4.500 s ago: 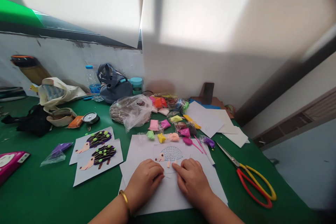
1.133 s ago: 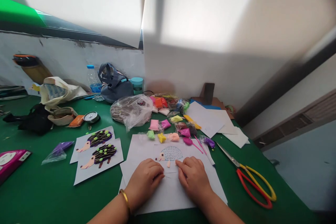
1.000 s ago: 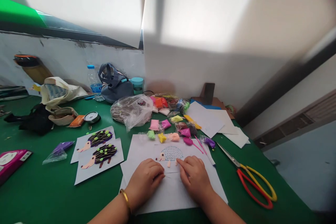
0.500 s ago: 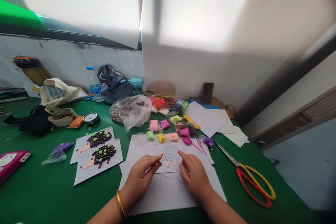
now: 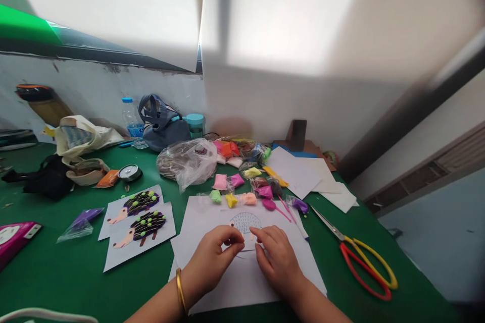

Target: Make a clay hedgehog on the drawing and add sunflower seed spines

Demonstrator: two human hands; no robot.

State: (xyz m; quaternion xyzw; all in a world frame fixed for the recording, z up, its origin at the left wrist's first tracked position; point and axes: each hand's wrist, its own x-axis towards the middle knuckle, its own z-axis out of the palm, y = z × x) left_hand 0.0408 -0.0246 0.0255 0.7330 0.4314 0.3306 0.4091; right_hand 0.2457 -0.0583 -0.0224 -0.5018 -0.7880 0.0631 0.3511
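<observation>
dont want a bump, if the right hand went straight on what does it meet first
Probably the left hand, its fingertips just across from the right hand, though depth is unclear.

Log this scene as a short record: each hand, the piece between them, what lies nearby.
left hand: left hand, fingertips pinched together at the hedgehog drawing; anything held is hidden
right hand: right hand, fingers curled at the drawing's right edge
worn: gold bangle on the left wrist
nearby: modelling clay packets above the drawing; two finished hedgehog cards to the left; scissors with red and yellow handles to the right
</observation>
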